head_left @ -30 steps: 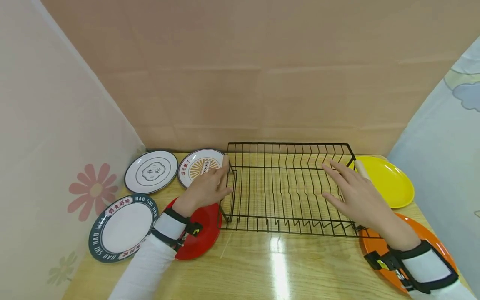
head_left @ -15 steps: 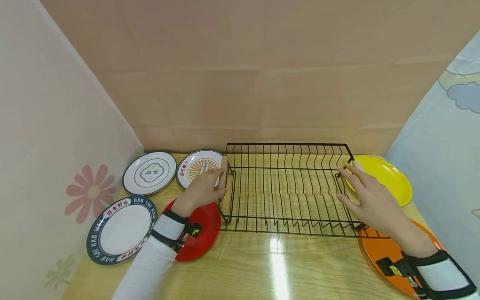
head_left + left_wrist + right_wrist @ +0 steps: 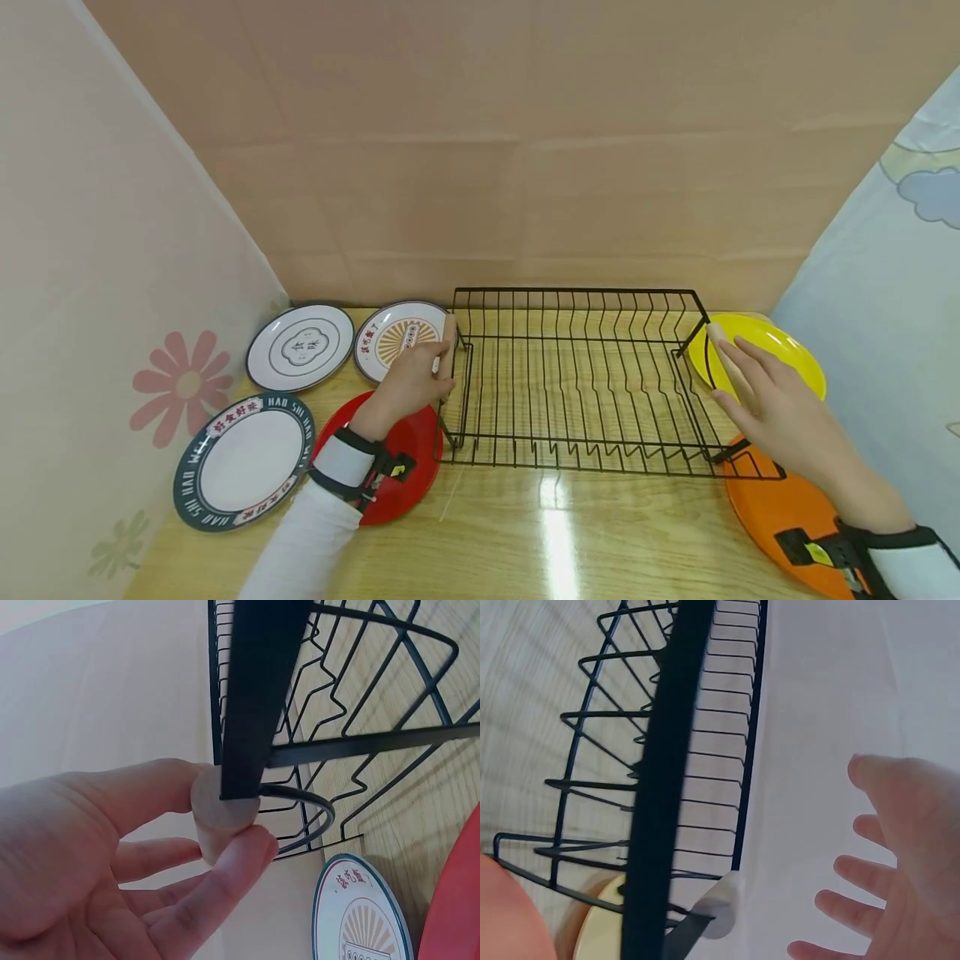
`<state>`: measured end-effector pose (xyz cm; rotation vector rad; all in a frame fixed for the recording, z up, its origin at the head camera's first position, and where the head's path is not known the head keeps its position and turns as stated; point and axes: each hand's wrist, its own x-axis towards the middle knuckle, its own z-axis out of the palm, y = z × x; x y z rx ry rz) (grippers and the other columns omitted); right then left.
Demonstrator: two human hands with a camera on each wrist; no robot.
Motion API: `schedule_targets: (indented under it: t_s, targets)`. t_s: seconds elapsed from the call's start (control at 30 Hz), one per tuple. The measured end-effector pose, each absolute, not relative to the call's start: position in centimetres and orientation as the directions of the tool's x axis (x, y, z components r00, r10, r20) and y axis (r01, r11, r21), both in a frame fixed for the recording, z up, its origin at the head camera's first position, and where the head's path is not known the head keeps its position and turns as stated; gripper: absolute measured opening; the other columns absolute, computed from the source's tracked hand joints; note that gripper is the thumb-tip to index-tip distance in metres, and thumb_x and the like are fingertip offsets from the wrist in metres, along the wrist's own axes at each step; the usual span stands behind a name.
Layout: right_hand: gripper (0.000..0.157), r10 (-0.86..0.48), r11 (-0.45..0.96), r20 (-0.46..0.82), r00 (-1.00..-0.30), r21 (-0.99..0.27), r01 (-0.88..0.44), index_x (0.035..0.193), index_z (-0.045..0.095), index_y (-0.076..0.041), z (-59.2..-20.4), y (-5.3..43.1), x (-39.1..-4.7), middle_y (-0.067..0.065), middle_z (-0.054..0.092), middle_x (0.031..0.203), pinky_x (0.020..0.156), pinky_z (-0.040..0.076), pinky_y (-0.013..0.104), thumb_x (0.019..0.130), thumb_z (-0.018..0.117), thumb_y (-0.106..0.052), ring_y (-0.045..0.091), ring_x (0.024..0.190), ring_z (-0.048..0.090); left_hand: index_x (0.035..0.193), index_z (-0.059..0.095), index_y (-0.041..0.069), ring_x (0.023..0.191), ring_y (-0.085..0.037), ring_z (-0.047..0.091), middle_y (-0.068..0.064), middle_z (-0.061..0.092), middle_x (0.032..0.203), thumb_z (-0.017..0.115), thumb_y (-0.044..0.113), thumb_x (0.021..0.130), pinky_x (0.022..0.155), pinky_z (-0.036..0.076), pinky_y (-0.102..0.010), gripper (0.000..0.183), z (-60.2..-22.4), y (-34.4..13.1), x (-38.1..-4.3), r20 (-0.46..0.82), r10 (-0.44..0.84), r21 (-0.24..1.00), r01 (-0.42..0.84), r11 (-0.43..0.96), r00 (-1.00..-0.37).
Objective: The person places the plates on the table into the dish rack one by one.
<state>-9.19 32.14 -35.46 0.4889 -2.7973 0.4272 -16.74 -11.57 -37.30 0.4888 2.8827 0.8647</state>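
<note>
A black wire dish rack [image 3: 573, 291] stands against the back wall, with a pale wooden handle at each end. My left hand [image 3: 408, 379] holds the left handle [image 3: 223, 817], thumb on one side and fingertips on the other in the left wrist view. At the other end, my right hand [image 3: 787, 417] hovers beside the right handle [image 3: 731, 364]. The right wrist view shows its fingers spread and apart from that handle [image 3: 720, 906]. Below the left hand lies a red plate [image 3: 405, 483]; an orange plate [image 3: 783, 517] lies below the right.
A yellow plate [image 3: 787, 354] lies right of the rack. Left of it are a sunburst plate [image 3: 386, 329], a white plate [image 3: 305, 343] and a dark-rimmed plate [image 3: 251, 458]. Cloth walls surround the wooden table [image 3: 510, 550] at the back and sides.
My right hand has moved rightward and toward me, from over the rack's right end to outside the right handle, now in full sight. The left hand stays on its handle.
</note>
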Motion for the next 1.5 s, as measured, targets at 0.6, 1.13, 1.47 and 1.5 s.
schedule_targets:
  t_s: [0.6,1.13,1.47,1.5]
  targets:
    - [0.056,-0.182,0.928,0.325,-0.928,-0.254,-0.272,0.139,0.036,0.0,-37.0,35.0,-8.7,0.034,0.038,0.131,0.084,0.031,0.069,0.09,0.058,-0.018,0.055,0.109,0.038,0.129,0.052,-0.001,0.082,-0.018,0.057,-0.017,0.055,0.125,0.073,0.015,0.077,0.062,0.047,-0.024,0.058,-37.6,-11.4,-16.5,0.017,0.309,0.538,0.269,0.799,-0.951]
    - [0.055,-0.075,0.955,0.219,-0.973,-0.264,-0.133,0.136,0.033,0.01,-38.9,38.9,-8.7,0.039,0.037,0.124,0.084,0.029,0.068,0.094,0.051,-0.021,0.055,0.107,0.034,0.127,0.053,-0.002,0.088,-0.023,0.059,-0.02,0.056,0.123,0.072,0.012,0.077,0.068,0.05,-0.031,0.055,-37.8,-11.4,-16.5,0.056,0.318,0.538,0.297,0.789,-0.946]
    - [0.056,0.009,0.963,0.141,-0.99,-0.267,-0.029,0.128,0.036,0.017,-40.9,41.5,-8.4,0.044,0.036,0.115,0.078,0.032,0.069,0.092,0.054,-0.022,0.057,0.101,0.034,0.126,0.054,-0.003,0.087,-0.024,0.057,-0.018,0.059,0.118,0.072,0.013,0.077,0.067,0.048,-0.032,0.054,-37.8,-11.4,-16.6,0.051,0.316,0.528,0.294,0.797,-0.947]
    - [0.056,0.013,0.964,0.138,-0.99,-0.266,-0.025,0.126,0.036,0.018,-41.1,41.8,-8.3,0.044,0.036,0.114,0.077,0.032,0.069,0.091,0.055,-0.021,0.057,0.1,0.034,0.126,0.054,-0.002,0.087,-0.023,0.057,-0.018,0.059,0.118,0.072,0.012,0.077,0.067,0.048,-0.031,0.054,-37.9,-11.4,-16.6,0.05,0.313,0.529,0.291,0.797,-0.948]
